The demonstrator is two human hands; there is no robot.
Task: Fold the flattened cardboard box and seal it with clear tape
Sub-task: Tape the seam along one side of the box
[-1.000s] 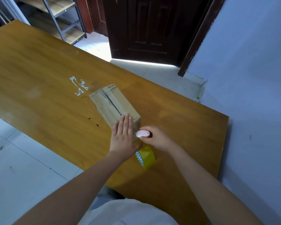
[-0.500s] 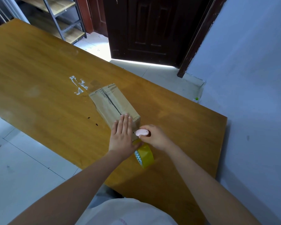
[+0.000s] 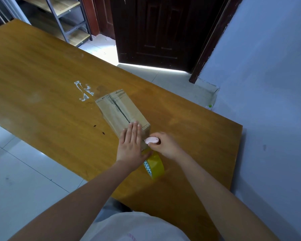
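Observation:
A small folded cardboard box (image 3: pixel 120 110) lies on the wooden table (image 3: pixel 42 75), its top flaps meeting along a dark seam. My left hand (image 3: pixel 131 145) presses flat with straight fingers on the box's near end. My right hand (image 3: pixel 165 145) grips a small pink cutter (image 3: pixel 151 140) held against the box's near right corner. A yellowish tape roll (image 3: pixel 155 166) stands on edge just below both hands, partly hidden by my left hand.
White residue marks (image 3: pixel 83 92) sit on the table left of the box. The table's right edge (image 3: pixel 236 153) runs close to a blue wall. A dark door (image 3: pixel 163 28) and metal shelving (image 3: pixel 64 20) stand beyond the table.
Both hands stay almost still; the pink cutter and my right hand shift only slightly at the box's corner. The box and tape roll have not moved.

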